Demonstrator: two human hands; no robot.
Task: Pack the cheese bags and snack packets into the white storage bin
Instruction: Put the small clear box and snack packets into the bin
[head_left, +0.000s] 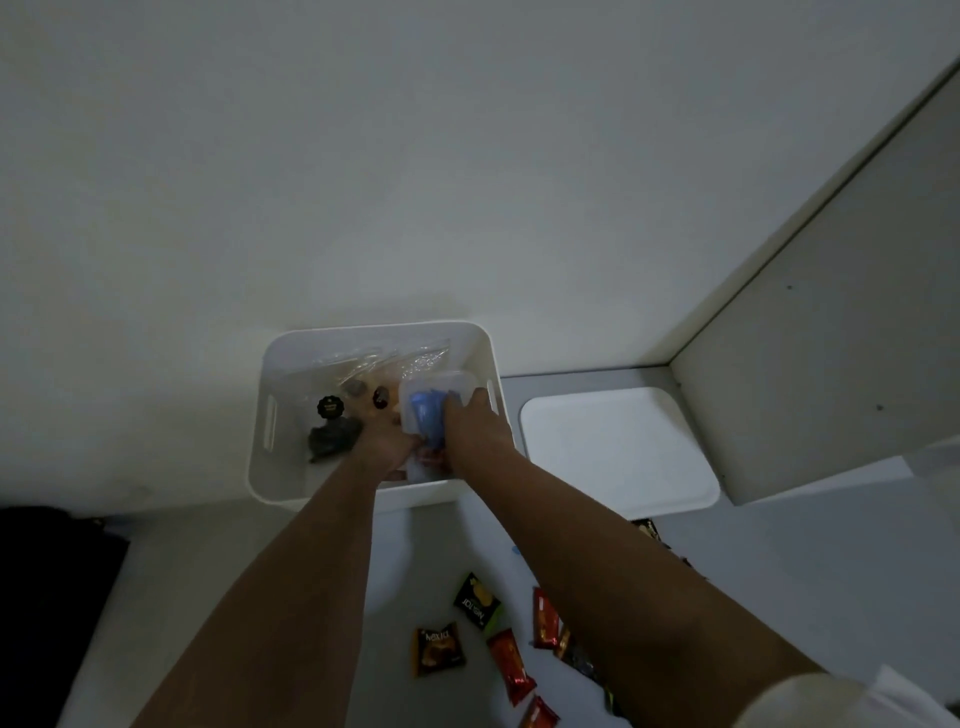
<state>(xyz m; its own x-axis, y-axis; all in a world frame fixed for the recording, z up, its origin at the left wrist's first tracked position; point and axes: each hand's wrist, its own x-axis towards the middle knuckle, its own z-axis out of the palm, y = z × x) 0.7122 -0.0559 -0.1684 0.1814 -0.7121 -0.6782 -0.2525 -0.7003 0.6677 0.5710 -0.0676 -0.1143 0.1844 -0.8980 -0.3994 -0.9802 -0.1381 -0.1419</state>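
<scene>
The white storage bin (270, 467) stands against the wall, and both my hands reach down into it. My right hand (475, 423) lies on top of a clear bag with a blue and white label (428, 410), fingers spread over it. My left hand (387, 441) holds the same bag's near left edge; its fingers are hidden. Clear cheese bags (384, 364) with dark round labels lie at the back of the bin, and a dark crumpled packet (332, 439) sits at its left. Several snack packets, black (475, 603), orange-black (439, 649) and red (511, 665), lie on the surface near me.
A white lid or tray (618, 452) lies flat right of the bin. A white cabinet panel (831, 338) rises at the right. A dark object (47, 597) fills the lower left. More packets are partly hidden under my right forearm.
</scene>
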